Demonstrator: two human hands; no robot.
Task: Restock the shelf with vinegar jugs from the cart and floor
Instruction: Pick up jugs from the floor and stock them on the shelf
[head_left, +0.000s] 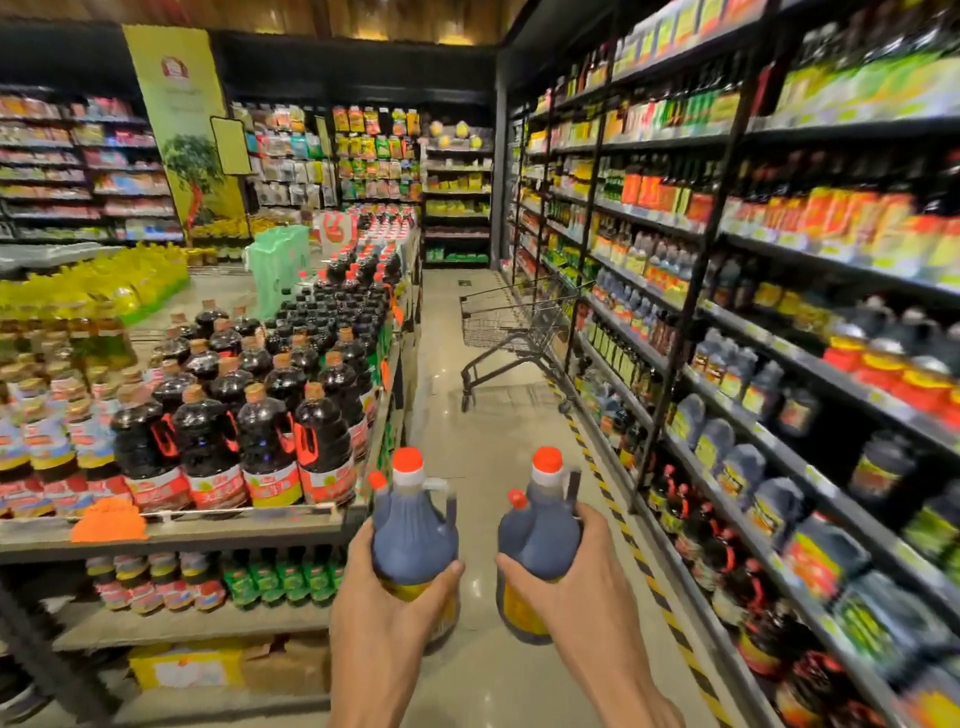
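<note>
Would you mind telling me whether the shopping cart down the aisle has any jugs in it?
No, the shopping cart ahead shows only bare wire mesh.

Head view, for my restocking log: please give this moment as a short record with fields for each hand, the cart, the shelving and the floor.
left hand: left hand holds a dark plastic vinegar jug with red cap, grip round its body
right hand: right hand holds a second dark red-capped jug
jugs: upright, apart
cart: black wire shopping cart stands ahead beside the right black shelving
left: display table of dark bottles
floor: glossy tiled aisle floor
</note>
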